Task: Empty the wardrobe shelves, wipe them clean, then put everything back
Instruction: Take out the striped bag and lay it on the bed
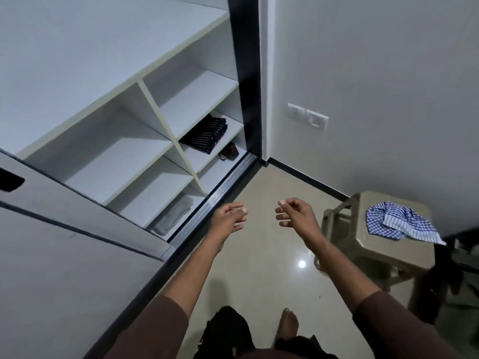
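White wardrobe shelves (166, 146) beside floor track (220, 187) | left hand (229, 216), right hand (295, 213) loosely curled, holding nothing, over bare tile | stool (404, 255) right

1. A beige plastic stool (404, 251) stands on the floor to my right, near the wall.
2. The floor (261, 255) is glossy, cream-coloured tile; one bright light reflection shows just beside the stool's leg.
3. A white switch and socket plate (307, 116) is fixed to the grey wall (375, 73), right of the black vertical trim.
4. A black skirting strip (308, 177) runs along the wall's base.
5. My bare foot (288, 323) rests on the tile.
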Demonstrator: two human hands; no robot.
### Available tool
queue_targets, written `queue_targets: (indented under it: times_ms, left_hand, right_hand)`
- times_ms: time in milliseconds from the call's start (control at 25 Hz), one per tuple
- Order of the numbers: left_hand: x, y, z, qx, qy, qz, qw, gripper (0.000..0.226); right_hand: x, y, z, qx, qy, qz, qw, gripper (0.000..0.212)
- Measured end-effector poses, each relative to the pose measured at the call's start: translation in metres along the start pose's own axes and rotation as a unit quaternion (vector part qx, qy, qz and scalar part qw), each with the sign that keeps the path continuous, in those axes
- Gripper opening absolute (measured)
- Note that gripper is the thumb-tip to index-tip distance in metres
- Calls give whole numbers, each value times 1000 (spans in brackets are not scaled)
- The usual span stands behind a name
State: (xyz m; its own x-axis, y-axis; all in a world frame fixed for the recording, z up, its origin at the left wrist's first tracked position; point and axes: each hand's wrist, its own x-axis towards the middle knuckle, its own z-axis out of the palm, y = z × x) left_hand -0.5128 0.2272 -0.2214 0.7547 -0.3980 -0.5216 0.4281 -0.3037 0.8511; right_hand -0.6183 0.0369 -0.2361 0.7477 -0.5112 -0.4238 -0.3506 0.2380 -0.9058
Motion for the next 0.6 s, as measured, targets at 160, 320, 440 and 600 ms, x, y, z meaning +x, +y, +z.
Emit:
queue_targets:
  times_ms: [160,320,440,600]
  left_hand:
    - [76,25,-37,-28,20,-19,999,25]
    - [177,47,-72,-33,15,-28,999,28]
    - [254,70,-102,-12,16,-48,999,28]
    - [346,97,-128,18,23,-63,998,28]
  right_hand:
    - [85,-26,45,-23,-29,16,999,24]
    - [165,-38,90,-28,-18,20,999,23]
    - [224,-42,127,-21,-6,56,998,21]
    - [299,-45,163,11,8,85,996,23]
